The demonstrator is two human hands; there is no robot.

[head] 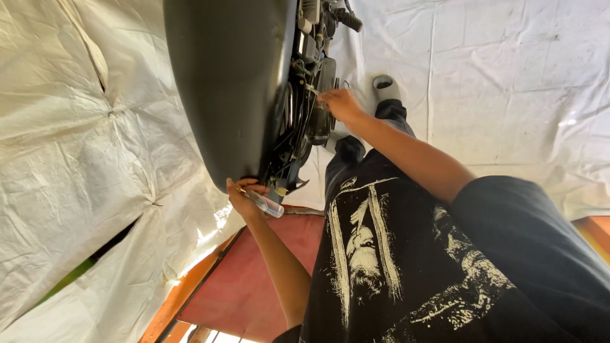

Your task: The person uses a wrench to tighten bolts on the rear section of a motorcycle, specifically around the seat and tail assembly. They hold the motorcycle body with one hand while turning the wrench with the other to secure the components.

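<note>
Black, glossy motorcycle bodywork [229,82] filled the upper view, above white sheeting [76,127] spread on the floor; the left hand [244,197] was closed around a clear-handled screwdriver [265,204] at the panel's lower edge; the right hand [340,103] pinched a small part among the engine cables [298,133], its exact hold unclear; the screwdriver might have slipped and scratched the paint, since that hand also steadied the panel.

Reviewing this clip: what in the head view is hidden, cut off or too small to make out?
- Right hand: its fingertips are small and lost among dark engine parts.
- Left hand: the clear-handled screwdriver has its tip hidden behind the fingers.
- Glossy black motorcycle tank: cut off by the top edge.
</note>
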